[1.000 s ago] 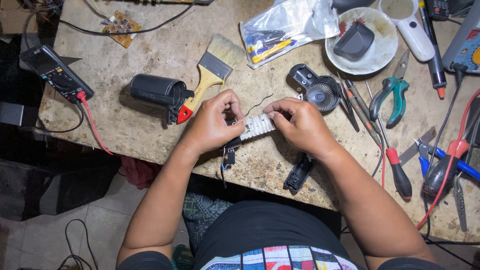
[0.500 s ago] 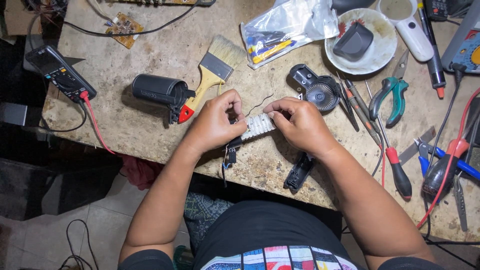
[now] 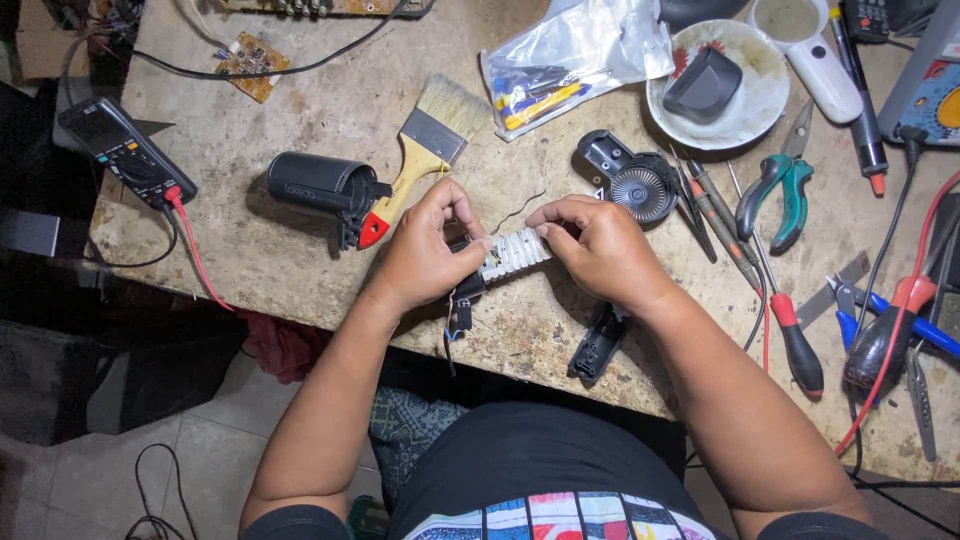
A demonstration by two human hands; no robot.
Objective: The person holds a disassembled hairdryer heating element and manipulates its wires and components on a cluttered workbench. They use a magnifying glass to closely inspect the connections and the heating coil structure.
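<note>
Landmark: the white ribbed part [image 3: 516,253], held just above the near middle of the stone worktop [image 3: 300,270]; every place below is given from it.
Left hand [image 3: 428,252]: at the ribbed part's left end, fingers curled and pinched together on that end, where a small black piece [image 3: 465,290] with thin wires hangs down.
Right hand [image 3: 598,250]: at the ribbed part's right end, fingertips closed on it from above; the thumb is hidden, so how it presses underneath cannot be told.
Ribbed part: tilted, its right end higher, bridging the gap between the two hands.
Paintbrush [image 3: 425,150]: up and to the left, wooden handle with a red tip pointing at the left hand's knuckles.
Black cylinder [image 3: 315,185]: further left, lying on its side, touching the brush handle's red tip.
Fan housing [image 3: 632,182]: just up and right, beside the right hand's knuckles.
Black casing piece [image 3: 597,342]: below and to the right, at the worktop's near edge, under the right wrist.
Multimeter [image 3: 125,152]: far left, on the worktop's corner, red lead trailing off.
Green pliers [image 3: 778,188]: well to the right, past two screwdrivers.
White bowl [image 3: 755,105]: up and right, holding a dark cap.
Plastic bag [image 3: 575,60]: straight above, near the far edge.
</note>
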